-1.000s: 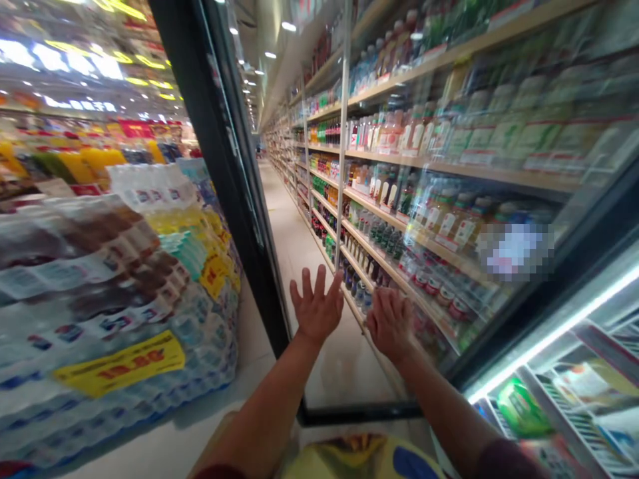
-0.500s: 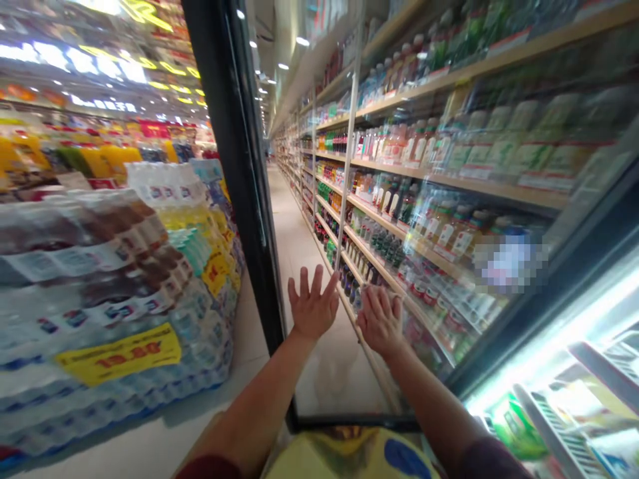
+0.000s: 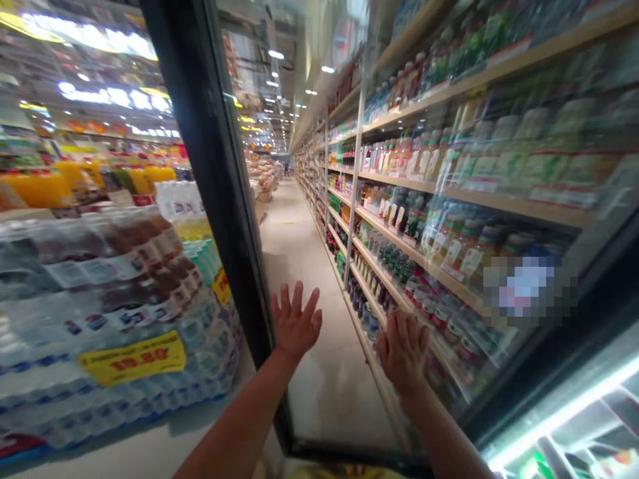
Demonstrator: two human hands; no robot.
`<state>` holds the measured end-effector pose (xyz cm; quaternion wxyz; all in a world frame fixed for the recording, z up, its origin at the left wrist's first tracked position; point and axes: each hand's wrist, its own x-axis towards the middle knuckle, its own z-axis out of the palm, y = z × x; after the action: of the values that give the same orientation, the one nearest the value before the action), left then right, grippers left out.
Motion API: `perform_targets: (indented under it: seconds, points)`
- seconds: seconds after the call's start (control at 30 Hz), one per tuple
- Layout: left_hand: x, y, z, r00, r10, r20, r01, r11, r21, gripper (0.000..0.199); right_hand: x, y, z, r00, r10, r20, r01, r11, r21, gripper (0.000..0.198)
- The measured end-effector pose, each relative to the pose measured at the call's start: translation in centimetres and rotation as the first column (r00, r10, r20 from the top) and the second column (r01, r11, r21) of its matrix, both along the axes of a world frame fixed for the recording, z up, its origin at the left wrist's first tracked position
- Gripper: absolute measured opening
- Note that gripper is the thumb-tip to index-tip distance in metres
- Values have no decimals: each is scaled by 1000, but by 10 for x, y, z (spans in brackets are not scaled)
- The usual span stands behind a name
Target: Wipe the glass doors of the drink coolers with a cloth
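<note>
The left hand (image 3: 298, 326), fingers spread, and right hand (image 3: 403, 349), fingers nearly together, seem to rest on a glass door (image 3: 344, 379), best pressed evenly, palms flat.

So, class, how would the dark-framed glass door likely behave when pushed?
The glass door should stay stiff, since a dark frame edges it. It is probably fairly heavy, being large and glazed. Its smooth, reflective surface may feel slippery to the left hand and right hand.
</note>
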<state>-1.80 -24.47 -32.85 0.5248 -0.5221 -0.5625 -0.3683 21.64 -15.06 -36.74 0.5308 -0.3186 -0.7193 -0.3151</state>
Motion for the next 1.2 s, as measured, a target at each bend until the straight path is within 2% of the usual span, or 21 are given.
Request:
perform_targets:
  seconds: [0.03,0.1,0.23,0.3,0.37,0.47,0.53,0.6,0.73,0.8,0.93,1.0,1.07,1.2]
  points:
    - [0,0,1,1000,3,-3,-3,1000,-3,71,3,1,-5,1000,17,24,-17,1000,-5,68]
    - [-1,1,1,1000,6,-10,-6,1000,-6,69,14,7,2,1000,23,16,-23,999,-29,67]
    - [-3,4,-2,1000,15,-9,-15,1000,6,64,42,27,45,986,-21,-167,11,998,-62,71]
    - [-4,5,-4,1000,29,2,-29,1000,3,59,51,33,52,979,-22,-200,7,997,-74,71]
    - [-4,6,-6,999,36,6,-36,999,6,53,54,34,40,984,-23,-176,9,997,-76,71]
    - [-5,6,-6,999,32,-3,-32,999,14,49,58,31,4,995,-22,-99,18,999,-40,73]
    - [-5,5,-5,1000,29,-1,-29,1000,6,47,65,32,-7,999,-8,-49,7,999,-31,74]
    - [-5,5,-4,1000,19,4,-19,1000,-2,46,75,36,1,998,3,-64,-7,998,-58,72]
    - [-5,6,-5,999,0,38,1,999,-34,45,92,47,43,979,-20,-202,-6,991,-131,67]
    - [-6,7,-7,998,2,64,1,999,-49,45,94,48,44,976,-32,-215,-1,989,-148,66]
    - [-9,9,-11,991,-1,133,10,998,-68,49,92,45,0,985,-44,-167,24,993,-118,67]
    - [-10,9,-12,987,-18,158,30,997,-76,50,95,45,-14,989,-46,-139,30,993,-117,68]
    - [-9,9,-11,988,-39,148,50,996,-73,50,101,46,-5,990,-43,-136,22,988,-150,67]
    - [-6,7,-7,996,-38,80,42,998,-38,50,107,50,50,970,-50,-239,9,985,-170,65]
